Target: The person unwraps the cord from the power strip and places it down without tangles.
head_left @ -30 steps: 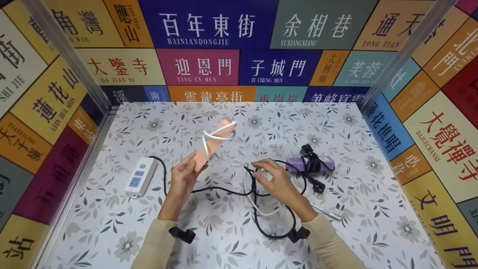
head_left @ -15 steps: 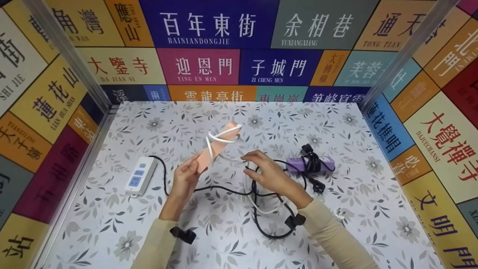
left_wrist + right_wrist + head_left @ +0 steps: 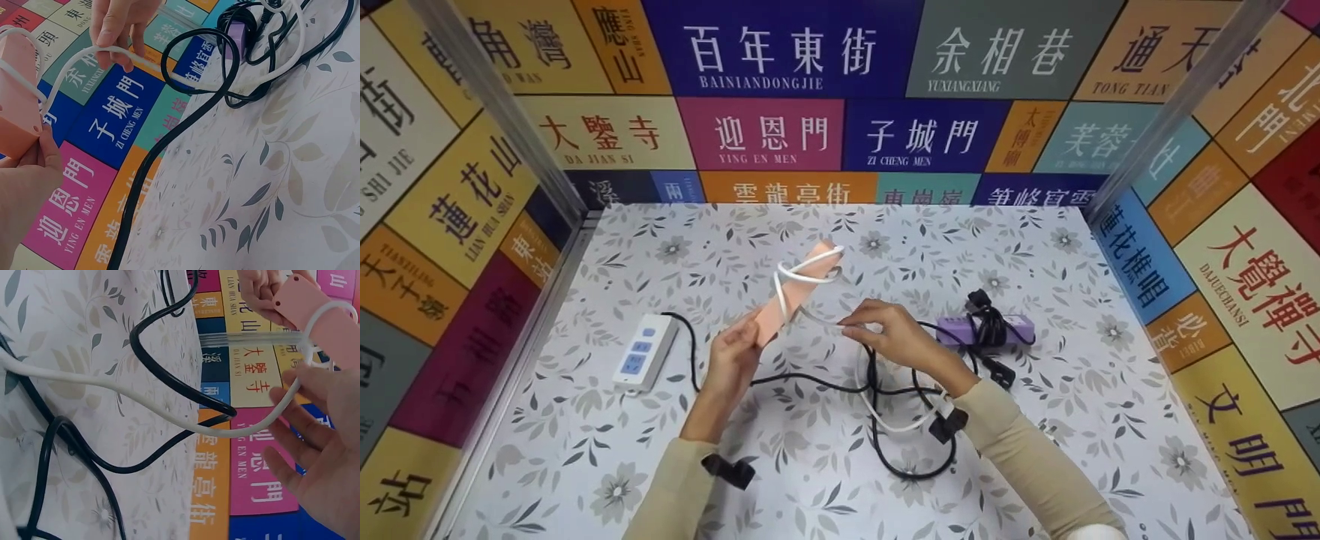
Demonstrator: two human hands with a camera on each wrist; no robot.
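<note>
My left hand point(image 3: 733, 356) grips the near end of a pink power strip point(image 3: 800, 295), held tilted up off the table with its far end away from me. A white cord point(image 3: 230, 433) loops loosely around the strip's far half and crosses itself there. To the right, my right hand point(image 3: 892, 335) pinches this cord between thumb and fingertips, a short way from the strip. From those fingers the cord drops to the table in a curve. Small screw holes show in the strip's pink face in the right wrist view.
At left lies a white power strip point(image 3: 645, 351) with blue sockets. Its black cord point(image 3: 802, 377) runs right and coils below my right hand, crossing the white cord. Behind that forearm sits a purple power strip point(image 3: 951, 330) wrapped in black cord. Printed panels point(image 3: 765, 135) enclose the table's sides.
My right hand has moved left and up toward the pink power strip, and its fingers have closed from apart to pinching the white cord. The left hand has shifted slightly right.
</note>
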